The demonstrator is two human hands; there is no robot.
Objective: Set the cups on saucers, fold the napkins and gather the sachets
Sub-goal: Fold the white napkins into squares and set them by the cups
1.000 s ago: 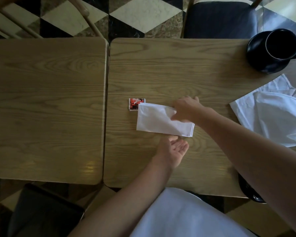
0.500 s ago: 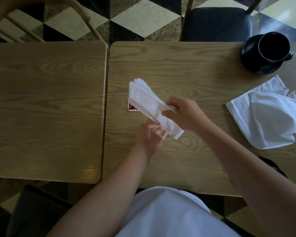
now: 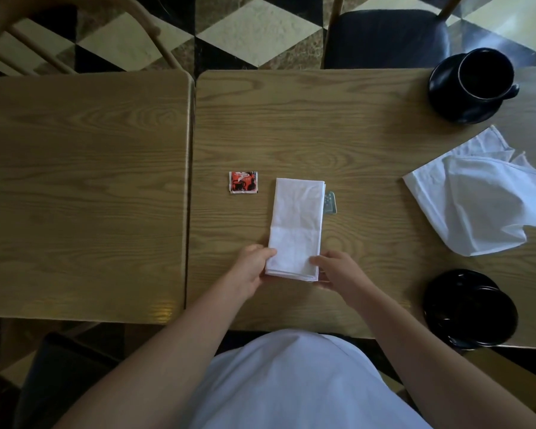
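I see two tables butted together; the left table (image 3: 84, 193) is bare. On the right table (image 3: 353, 119), a red sachet (image 3: 243, 182) lies flat, just left of the folded napkin (image 3: 296, 226). My left hand (image 3: 254, 269) pinches the napkin's near-left corner; my right hand (image 3: 338, 270) pinches the near-right corner. A grey sachet (image 3: 330, 203) shows from under the napkin's right edge. Far right: cup (image 3: 485, 74) on saucer (image 3: 446, 97). Right: loose napkin (image 3: 483, 196). Near right: a second saucer (image 3: 471, 308); its load is too dark to identify
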